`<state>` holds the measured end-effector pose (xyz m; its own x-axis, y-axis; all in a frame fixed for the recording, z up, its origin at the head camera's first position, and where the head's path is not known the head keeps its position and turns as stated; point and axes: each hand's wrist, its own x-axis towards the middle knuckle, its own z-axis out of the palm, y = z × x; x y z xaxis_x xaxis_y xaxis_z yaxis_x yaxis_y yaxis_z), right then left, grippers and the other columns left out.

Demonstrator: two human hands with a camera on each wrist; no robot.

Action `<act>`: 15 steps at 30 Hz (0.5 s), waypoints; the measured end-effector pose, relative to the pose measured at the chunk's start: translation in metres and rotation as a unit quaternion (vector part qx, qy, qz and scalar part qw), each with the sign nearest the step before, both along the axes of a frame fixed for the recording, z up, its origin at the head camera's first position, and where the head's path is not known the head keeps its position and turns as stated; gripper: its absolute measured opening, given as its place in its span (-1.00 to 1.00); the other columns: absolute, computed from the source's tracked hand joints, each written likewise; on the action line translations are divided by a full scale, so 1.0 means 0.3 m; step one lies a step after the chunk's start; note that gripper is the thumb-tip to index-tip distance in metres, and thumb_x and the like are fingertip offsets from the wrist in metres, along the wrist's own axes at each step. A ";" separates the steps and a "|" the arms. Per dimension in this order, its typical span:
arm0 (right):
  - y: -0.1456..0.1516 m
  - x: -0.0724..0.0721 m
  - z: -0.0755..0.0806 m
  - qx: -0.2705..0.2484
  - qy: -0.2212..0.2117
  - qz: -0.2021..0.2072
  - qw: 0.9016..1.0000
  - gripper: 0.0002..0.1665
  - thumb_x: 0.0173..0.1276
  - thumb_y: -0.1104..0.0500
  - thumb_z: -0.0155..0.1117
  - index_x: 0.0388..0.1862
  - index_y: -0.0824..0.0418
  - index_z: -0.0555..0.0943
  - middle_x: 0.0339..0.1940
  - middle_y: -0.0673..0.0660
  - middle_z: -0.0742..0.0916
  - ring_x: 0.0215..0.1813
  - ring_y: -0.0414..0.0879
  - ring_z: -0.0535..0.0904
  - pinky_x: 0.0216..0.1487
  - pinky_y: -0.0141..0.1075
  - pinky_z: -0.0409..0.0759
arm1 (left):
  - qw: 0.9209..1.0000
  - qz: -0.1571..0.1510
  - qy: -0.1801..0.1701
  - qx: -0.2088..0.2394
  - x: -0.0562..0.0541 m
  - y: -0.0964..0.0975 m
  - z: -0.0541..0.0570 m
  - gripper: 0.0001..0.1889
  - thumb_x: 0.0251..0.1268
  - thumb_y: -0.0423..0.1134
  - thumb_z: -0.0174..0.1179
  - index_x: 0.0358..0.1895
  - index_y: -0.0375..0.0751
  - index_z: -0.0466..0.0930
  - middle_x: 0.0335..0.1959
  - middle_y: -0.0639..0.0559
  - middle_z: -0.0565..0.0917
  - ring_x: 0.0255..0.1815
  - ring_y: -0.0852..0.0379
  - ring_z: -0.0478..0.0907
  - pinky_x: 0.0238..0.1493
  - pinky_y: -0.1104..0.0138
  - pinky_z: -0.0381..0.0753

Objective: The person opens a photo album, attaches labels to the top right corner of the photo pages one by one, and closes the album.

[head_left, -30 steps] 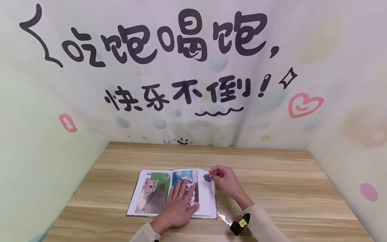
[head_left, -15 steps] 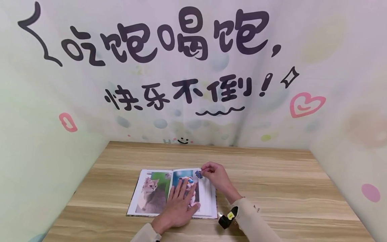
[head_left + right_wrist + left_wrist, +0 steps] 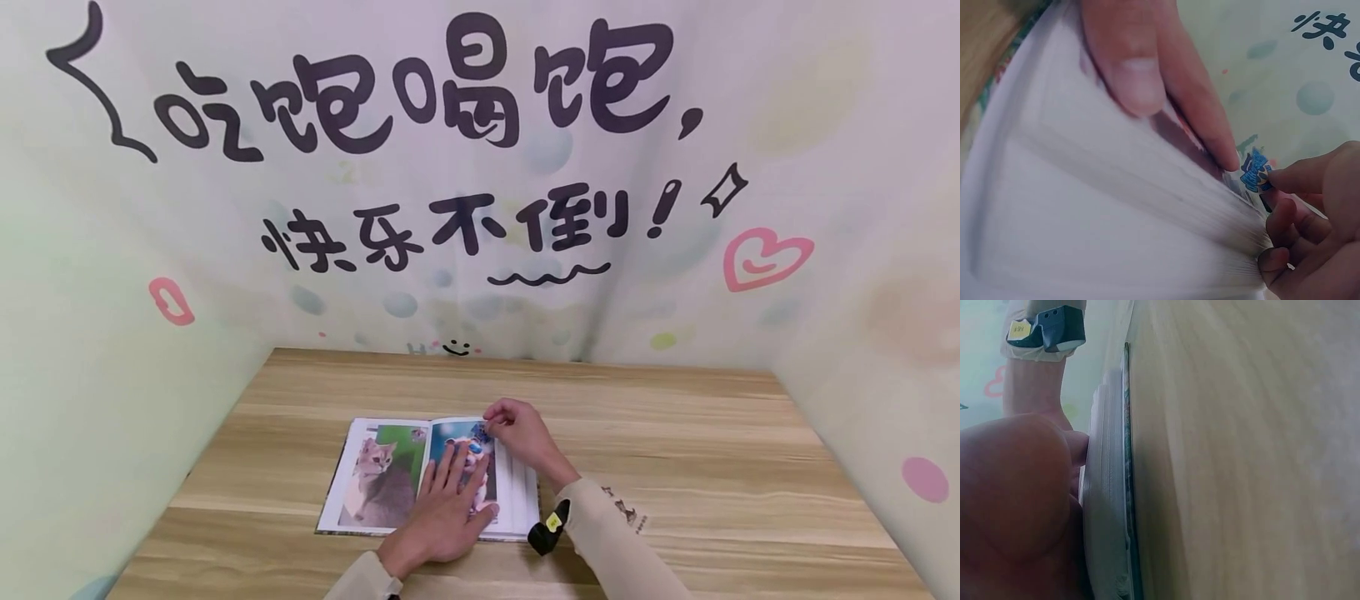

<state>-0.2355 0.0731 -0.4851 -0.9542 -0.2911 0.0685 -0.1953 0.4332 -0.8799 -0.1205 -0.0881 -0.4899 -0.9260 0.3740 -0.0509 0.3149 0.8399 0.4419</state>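
A photo album (image 3: 517, 500) lies spread on the table, its cover and thick white leaves seen edge-on in the left wrist view. The left page carries a cat photo (image 3: 367, 492); the right one has a picture of a cartoon animal (image 3: 444, 435) with blue glasses. My left hand (image 3: 444, 515) rests on that picture, fingers spread, hiding much of it. A small blue patterned sticker (image 3: 1256, 173) is pinched between the thumb and finger of my right hand (image 3: 525, 432), close over the picture's upper right corner. The other right fingers lie curled at the leaf edges.
The wood-grain table (image 3: 675, 450) stretches beyond the album on all sides. Behind it hangs a pale printed curtain (image 3: 465, 317) with black lettering. A black strap device (image 3: 549, 529) sits at my right wrist, beside the album's near right corner.
My right hand has moved left with the sticker, from the right page's outer margin to the upper right corner of the picture. The left hand stays put on the page.
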 end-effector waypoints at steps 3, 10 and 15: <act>-0.002 -0.002 0.005 0.010 0.006 0.002 1.000 -0.92 0.32 0.34 0.29 -0.23 0.21 0.66 -0.37 0.03 0.69 -0.29 -0.15 0.54 -0.25 -0.30 0.53 | 1.000 -0.004 0.000 -0.001 0.000 0.000 0.004 -0.29 0.54 0.18 -0.18 0.59 -0.11 0.03 0.62 -0.29 -0.16 0.61 -0.28 -0.30 0.51 -0.22 -0.23; -0.002 -0.007 0.000 0.022 0.014 -0.003 1.000 -0.91 0.29 0.36 0.31 -0.25 0.22 0.65 -0.38 0.05 0.68 -0.32 -0.15 0.53 -0.31 -0.35 0.51 | 1.000 -0.009 -0.005 -0.003 0.004 0.000 0.016 -0.28 0.53 0.18 -0.17 0.59 -0.11 0.02 0.62 -0.28 -0.16 0.62 -0.27 -0.29 0.51 -0.23 -0.21; -0.005 -0.005 -0.009 0.028 0.015 0.002 0.999 -0.89 0.26 0.39 0.32 -0.25 0.23 0.64 -0.38 0.05 0.68 -0.31 -0.15 0.54 -0.29 -0.35 0.54 | 1.000 -0.010 -0.003 0.000 0.011 0.001 0.022 -0.28 0.53 0.17 -0.15 0.58 -0.13 0.05 0.61 -0.30 -0.14 0.61 -0.28 -0.27 0.50 -0.24 -0.18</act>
<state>-0.2370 0.0716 -0.4877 -0.9509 -0.2986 0.0811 -0.2235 0.4817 -0.8474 -0.1172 -0.0880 -0.4832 -0.9184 0.3915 -0.0570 0.3279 0.8337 0.4443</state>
